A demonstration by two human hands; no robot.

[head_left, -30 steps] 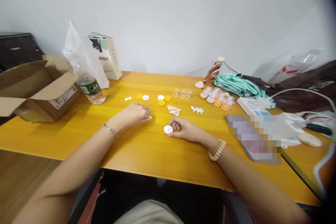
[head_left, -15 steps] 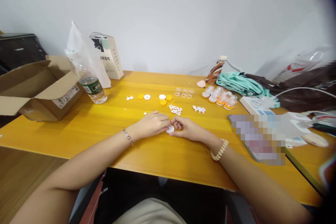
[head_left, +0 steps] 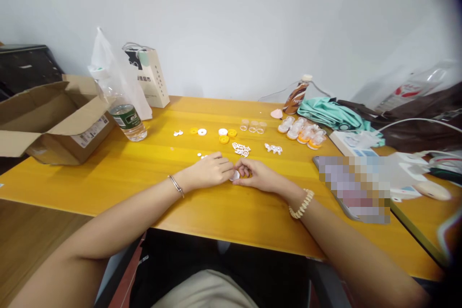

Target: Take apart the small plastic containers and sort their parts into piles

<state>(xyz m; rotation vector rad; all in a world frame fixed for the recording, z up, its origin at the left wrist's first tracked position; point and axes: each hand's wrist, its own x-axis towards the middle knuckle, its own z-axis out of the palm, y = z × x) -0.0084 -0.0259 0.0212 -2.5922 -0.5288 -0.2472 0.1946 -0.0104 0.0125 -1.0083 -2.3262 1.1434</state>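
Between my two hands, low over the near middle of the table, is a small round white disc. My left hand has its fingers bent down over the disc's left side. My right hand pinches the right edge with thumb and fingers. Just beyond lie white openwork plastic pieces, with another such piece to their right. Yellow caps and a white cap sit behind them. Clear little cups stand to the right of those. Tiny white discs lie beyond my left hand.
At the left stand an open cardboard box, a water bottle and a paper bag. To the right are clear-and-orange plastic pieces, a brown drink bottle, teal cloth and a phone.
The white disc has shifted slightly and turned between my fingers. More tiny white discs show beyond my left hand. Both hands stay in nearly the same place.
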